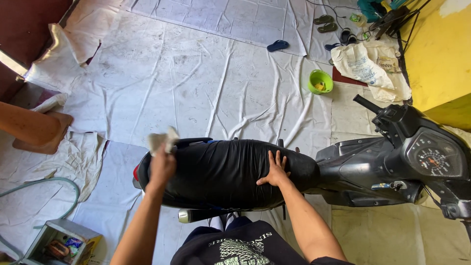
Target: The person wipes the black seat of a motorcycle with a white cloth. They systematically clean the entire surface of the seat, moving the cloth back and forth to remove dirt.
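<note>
Grip of the left hand (162, 167) is closed on a pale rag (163, 141) at the black seat's (221, 172) rear; the right hand (275, 172) is pressed flat, fingers spread; wiping seems underway; strokes forward are judged needed next.

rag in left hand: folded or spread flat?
Bunched, not spread: the rag sticks up crumpled from the left hand at the seat's rear.

Under you the floor (162, 83) is covered with white, creased and dirty sheets. At 2 o'clock you see a yellow wall (436, 54) in bright daylight. Near it lie a printed white sack (365, 64), a green plastic bowl (320, 81) and some sandals (324, 20). At 9 o'clock stands a brown wooden stool (37, 127). At 8 o'clock a pale green hose (54, 182) curves beside a small open box (61, 241).
</note>
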